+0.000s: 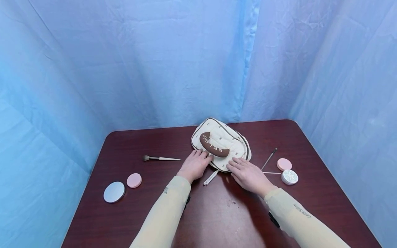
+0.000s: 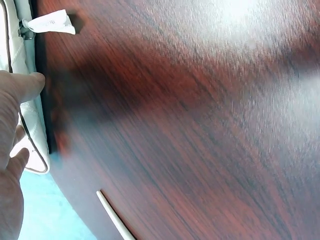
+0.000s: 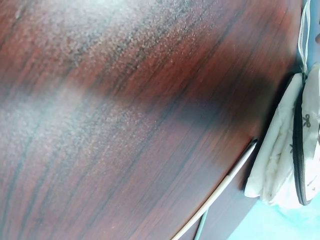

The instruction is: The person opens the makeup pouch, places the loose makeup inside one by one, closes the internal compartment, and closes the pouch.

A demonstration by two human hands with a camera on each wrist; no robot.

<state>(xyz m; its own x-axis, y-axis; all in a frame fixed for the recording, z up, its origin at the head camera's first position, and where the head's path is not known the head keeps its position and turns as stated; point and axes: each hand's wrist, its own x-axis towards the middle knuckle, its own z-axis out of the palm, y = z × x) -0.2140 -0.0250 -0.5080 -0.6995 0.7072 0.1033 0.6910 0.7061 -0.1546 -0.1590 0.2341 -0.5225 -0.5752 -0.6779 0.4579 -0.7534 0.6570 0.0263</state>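
Observation:
A cream cosmetic pouch [image 1: 231,137] with dark piping and a small repeated print lies at the table's back middle. Across its top curves a brown padded strip [image 1: 214,146] with pale letters, probably a handle. A white zip pull [image 1: 211,178] hangs from the front edge. My left hand [image 1: 196,164] rests on the pouch's front left edge. In the left wrist view its thumb [image 2: 30,86] touches the side of the pouch [image 2: 35,127]. At the front right edge, the fingers of my right hand [image 1: 249,175] lie extended against the pouch; the right wrist view barely catches that hand.
Left on the dark red table [image 1: 217,213] lie a makeup brush [image 1: 161,158], a pink round case [image 1: 134,180] and a larger pale round case [image 1: 114,192]. To the right are two thin sticks, one grey [image 1: 269,158], plus a pink case [image 1: 284,164] and a star-embossed case [image 1: 289,177]. Blue curtains [image 1: 186,69] surround the table.

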